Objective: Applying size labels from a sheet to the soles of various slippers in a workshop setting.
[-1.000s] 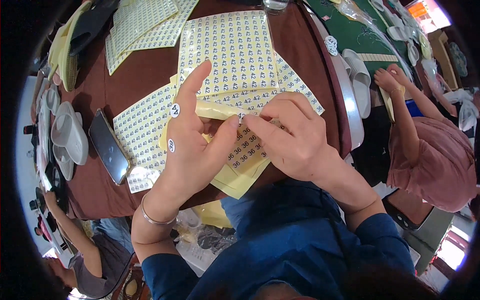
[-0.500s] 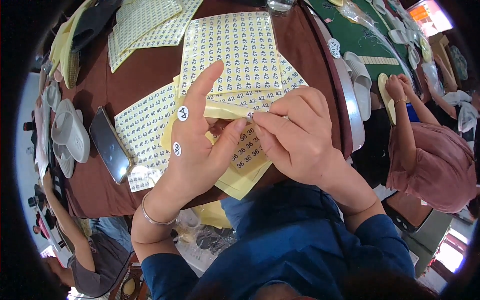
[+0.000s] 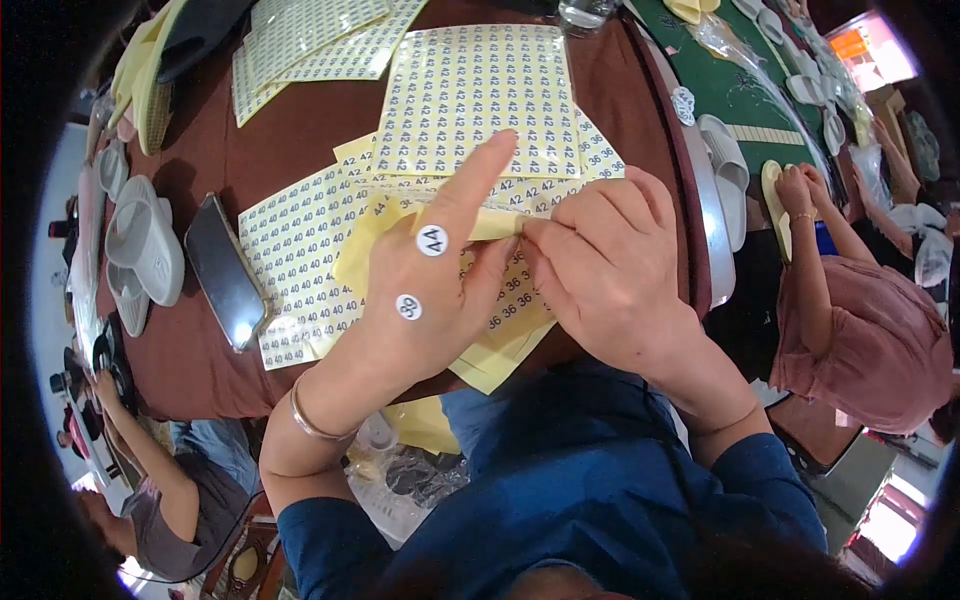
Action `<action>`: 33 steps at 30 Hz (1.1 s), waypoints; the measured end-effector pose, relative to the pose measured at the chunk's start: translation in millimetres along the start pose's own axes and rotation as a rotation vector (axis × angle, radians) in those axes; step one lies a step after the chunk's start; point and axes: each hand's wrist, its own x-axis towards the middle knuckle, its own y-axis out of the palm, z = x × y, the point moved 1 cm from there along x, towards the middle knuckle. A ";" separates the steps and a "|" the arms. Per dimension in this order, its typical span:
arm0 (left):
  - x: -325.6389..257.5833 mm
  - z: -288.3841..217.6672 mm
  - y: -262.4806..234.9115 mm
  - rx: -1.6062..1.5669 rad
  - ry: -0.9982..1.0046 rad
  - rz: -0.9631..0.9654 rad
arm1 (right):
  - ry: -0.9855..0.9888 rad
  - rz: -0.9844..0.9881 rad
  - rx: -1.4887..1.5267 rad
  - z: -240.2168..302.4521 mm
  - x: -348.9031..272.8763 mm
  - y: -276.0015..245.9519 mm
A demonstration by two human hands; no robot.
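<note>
My left hand (image 3: 425, 275) grips a bent yellow-backed sticker sheet (image 3: 495, 223), thumb in front and index finger stretched out above it; the other fingers are mostly hidden. Two round white number stickers, an upper one (image 3: 431, 240) and a lower one (image 3: 408, 306), are stuck on the back of this hand. At the right end of the bent sheet, my right hand (image 3: 615, 265) pinches its edge between thumb and index finger. Whether a loose sticker is in that pinch is hidden. Beneath both hands lie more number-sticker sheets, including a large one (image 3: 480, 100) and one at the left (image 3: 300, 265).
A dark phone (image 3: 225, 270) lies left on the brown cloth (image 3: 200, 385), beside pale slippers (image 3: 145, 245). More sheets (image 3: 330, 45) and a glass (image 3: 587, 14) are at the back. One person (image 3: 850, 310) sits at right, another (image 3: 190, 510) at left.
My left hand has shifted right and turned, showing more of its back. A white sticker edge visible at my right fingertips before is now hidden. The whole view has shifted slightly.
</note>
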 end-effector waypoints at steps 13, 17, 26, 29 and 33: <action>2.3 1.6 -0.1 -0.036 0.068 -0.013 | 0.069 -0.047 0.217 -14.6 -5.5 6.8; 2.8 0.5 -2.4 -0.014 0.045 0.031 | 0.000 -0.143 0.200 -21.2 0.2 -1.7; -1.4 0.4 -1.6 -0.008 0.015 0.092 | -0.221 -0.186 -0.016 -3.2 34.2 -17.7; 1.1 0.0 -3.1 0.032 0.106 0.023 | -0.267 -0.148 -0.024 1.6 34.0 -14.3; -0.7 -0.2 -2.8 0.017 0.037 0.046 | -0.228 -0.132 0.024 5.8 33.0 -15.8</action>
